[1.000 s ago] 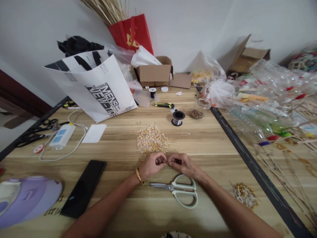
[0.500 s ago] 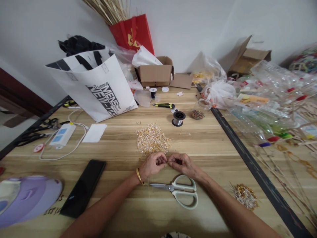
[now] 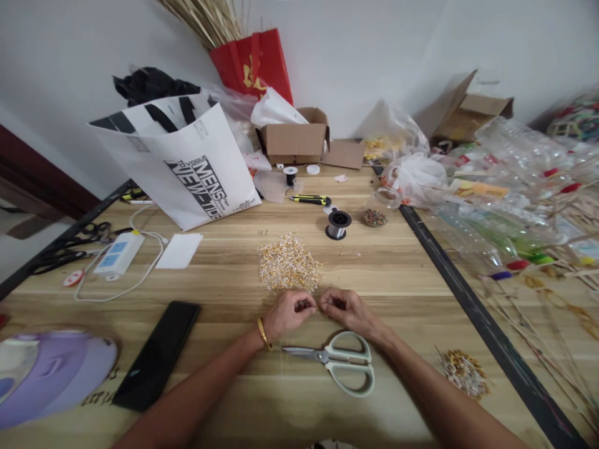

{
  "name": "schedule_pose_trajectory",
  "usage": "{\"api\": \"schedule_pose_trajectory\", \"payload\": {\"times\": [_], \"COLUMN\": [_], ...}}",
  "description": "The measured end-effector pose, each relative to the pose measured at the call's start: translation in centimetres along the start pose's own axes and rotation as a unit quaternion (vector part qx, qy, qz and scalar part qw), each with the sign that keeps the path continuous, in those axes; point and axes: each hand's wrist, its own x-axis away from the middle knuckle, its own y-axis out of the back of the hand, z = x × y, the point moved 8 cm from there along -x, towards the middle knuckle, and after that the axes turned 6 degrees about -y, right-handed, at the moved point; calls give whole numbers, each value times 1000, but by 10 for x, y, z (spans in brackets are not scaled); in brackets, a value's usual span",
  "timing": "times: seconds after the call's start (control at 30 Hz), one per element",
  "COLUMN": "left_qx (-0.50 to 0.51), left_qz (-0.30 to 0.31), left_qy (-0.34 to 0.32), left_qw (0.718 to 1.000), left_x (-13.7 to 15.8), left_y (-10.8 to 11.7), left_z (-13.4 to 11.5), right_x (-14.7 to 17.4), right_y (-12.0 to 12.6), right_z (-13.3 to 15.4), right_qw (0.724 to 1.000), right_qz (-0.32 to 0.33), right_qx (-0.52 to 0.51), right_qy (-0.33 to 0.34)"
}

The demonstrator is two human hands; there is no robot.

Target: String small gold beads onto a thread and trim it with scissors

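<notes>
My left hand (image 3: 291,312), with a gold bangle (image 3: 264,334) at the wrist, is pinched closed over the table. Facing it with a small gap between the fingertips, my right hand (image 3: 347,312) is pinched too. What either pinch holds is too small to make out. Just beyond the fingers lies a loose heap of tiny gold and clear bead pieces (image 3: 287,262). Scissors (image 3: 332,358) with pale green handles rest below the hands, blades pointing left. Off to the right, by my forearm, sits a bundle of gold and clear beaded stems (image 3: 463,374).
A wire spool (image 3: 337,224), a yellow-black utility knife (image 3: 309,199) and a jar of beads (image 3: 375,215) stand farther back. At left are a phone (image 3: 158,355), a power strip (image 3: 119,254) and a white paper bag (image 3: 187,168). Plastic bottles (image 3: 496,237) crowd the right side.
The fingertips of both hands, close together before, have drawn slightly apart. The heap, scissors and beaded bundle lie as before.
</notes>
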Motion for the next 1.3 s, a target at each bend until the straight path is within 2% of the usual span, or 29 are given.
{"api": "schedule_pose_trajectory", "payload": {"times": [0.37,0.67,0.9,1.07,1.3], "left_qx": [75,77,84,91,100], "left_qz": [-8,-12,-4,-6,-18], "left_qy": [2,-3,4,12,12], "left_qw": [997,997,996,996,995], "left_x": [0,0,1,1,-1], "left_y": [0,-1,0,0,4], "left_z": [4,6,5,5,2], "right_x": [-1,-1,0,3,8], "right_y": [2,5,-1,-4,-1], "right_z": [0,0,-1,7,12], "right_qw": [993,988,996,1000,999], "right_qz": [0,-9,5,8,-42], "right_qx": [-109,-145,-84,5,20], "right_qy": [-39,-46,-35,9,22]}}
